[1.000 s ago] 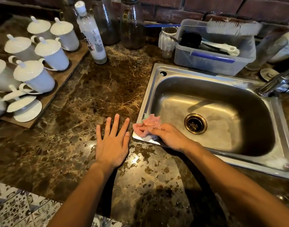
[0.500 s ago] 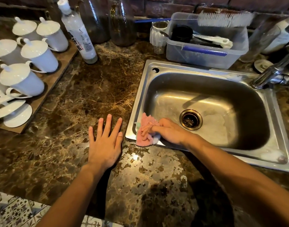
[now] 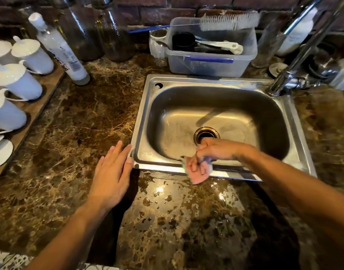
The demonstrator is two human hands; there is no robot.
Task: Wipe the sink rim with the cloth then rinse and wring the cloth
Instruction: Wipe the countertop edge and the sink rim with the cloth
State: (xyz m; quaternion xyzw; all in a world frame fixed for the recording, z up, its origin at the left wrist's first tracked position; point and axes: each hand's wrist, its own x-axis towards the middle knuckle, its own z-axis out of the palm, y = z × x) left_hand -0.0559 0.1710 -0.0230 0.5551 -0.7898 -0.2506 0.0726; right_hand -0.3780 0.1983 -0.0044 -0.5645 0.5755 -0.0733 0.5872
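A steel sink [image 3: 144, 106] is set into the dark marble counter. My right hand [image 3: 214, 151] presses a pink cloth [image 3: 198, 176] onto the sink's near rim, about a third of the way along from the left corner, with fingers bent down over the cloth. The cloth hangs partly over the rim onto the counter. My left hand [image 3: 110, 174] lies flat on the counter, fingers straight, its fingertips touching the sink's near left corner.
A chrome tap [image 3: 295, 61] rises at the sink's far right corner. Behind the sink stands a plastic tub [image 3: 210, 63] with utensils and a brush [image 3: 227, 21]. White lidded cups [image 3: 17, 82] on a board and a white bottle [image 3: 60, 49] stand at left.
My right hand has slid the cloth to the right along the near rim, away from the left corner. My left hand now sits closer to the sink corner.
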